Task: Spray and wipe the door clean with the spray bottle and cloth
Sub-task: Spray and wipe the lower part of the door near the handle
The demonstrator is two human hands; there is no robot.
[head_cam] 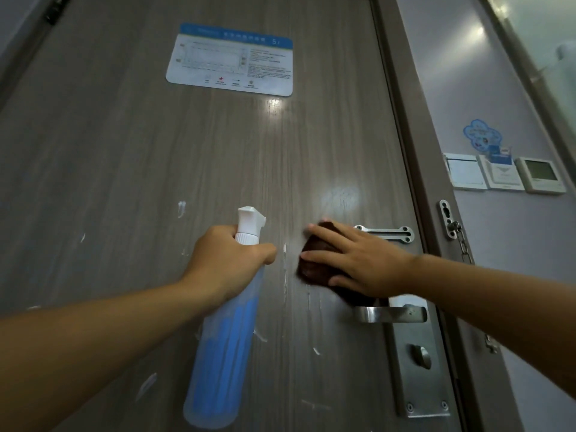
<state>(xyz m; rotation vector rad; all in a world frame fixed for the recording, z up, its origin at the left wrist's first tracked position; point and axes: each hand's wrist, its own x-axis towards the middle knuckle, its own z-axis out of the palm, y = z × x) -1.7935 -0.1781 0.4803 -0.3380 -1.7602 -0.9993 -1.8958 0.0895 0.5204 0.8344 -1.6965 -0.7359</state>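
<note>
Left hand (224,260): arm extended from the lower left, fingers curled round the neck of the spray bottle (223,332), just below its white nozzle. The bottle hangs nearly upright, tilted slightly, its translucent blue body in front of the door (124,151).

Right hand (358,260): arm extended from the right, palm flat, fingers straight and spread, pressing the dark brown cloth (314,263) against the door. The cloth sits bunched under the palm, just left of the chain-lock plate (386,233) and just above the lever handle (389,313).

Door surface: grey wood grain, with white streaks between the bottle and the cloth and further marks lower left. A blue-and-white notice (230,59) is fixed high on the door. Wall switches (503,176) sit on the wall to the right.
</note>
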